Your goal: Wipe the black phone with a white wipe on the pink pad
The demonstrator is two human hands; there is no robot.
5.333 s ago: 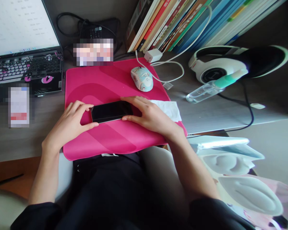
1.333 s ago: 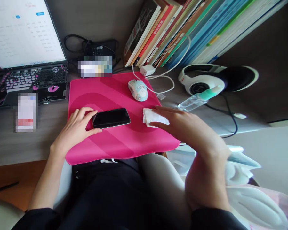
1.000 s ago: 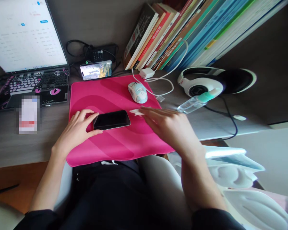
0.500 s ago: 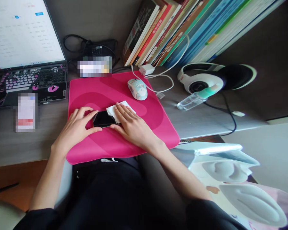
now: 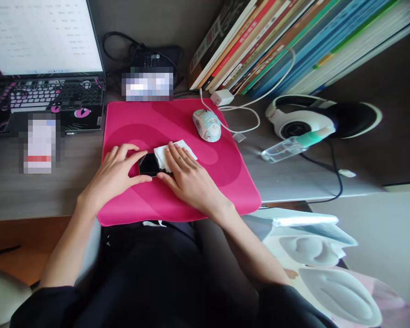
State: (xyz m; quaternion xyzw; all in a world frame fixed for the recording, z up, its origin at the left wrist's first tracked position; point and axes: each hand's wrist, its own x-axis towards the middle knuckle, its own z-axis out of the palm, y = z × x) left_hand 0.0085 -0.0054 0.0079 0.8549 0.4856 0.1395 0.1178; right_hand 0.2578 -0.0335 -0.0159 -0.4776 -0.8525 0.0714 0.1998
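A phone (image 5: 147, 165) with a dark screen lies flat on the pink desk mat (image 5: 136, 200). My left hand (image 5: 114, 171) grips its left end by the edges, thumb on the near side and index finger on the far side. A folded white tissue (image 5: 160, 157) covers the phone's right part. Over the tissue, my right hand (image 5: 189, 177) presses down with fingers nearly straight and together. The right thumb rests by the phone's near edge. My fingers and the tissue hide the phone's right end.
A patterned mouse (image 5: 207, 125) sits on the mat beyond my right hand. Left stands a laptop (image 5: 54, 100). Behind are books (image 5: 246, 50) and a white cable with a charger (image 5: 222, 97). To the right lie headphones (image 5: 294, 123) and a clear bottle (image 5: 282, 148).
My right hand and the tissue have slid slightly left along the phone, covering more of its screen. The left hand keeps its grip. The whole view has shifted a little.
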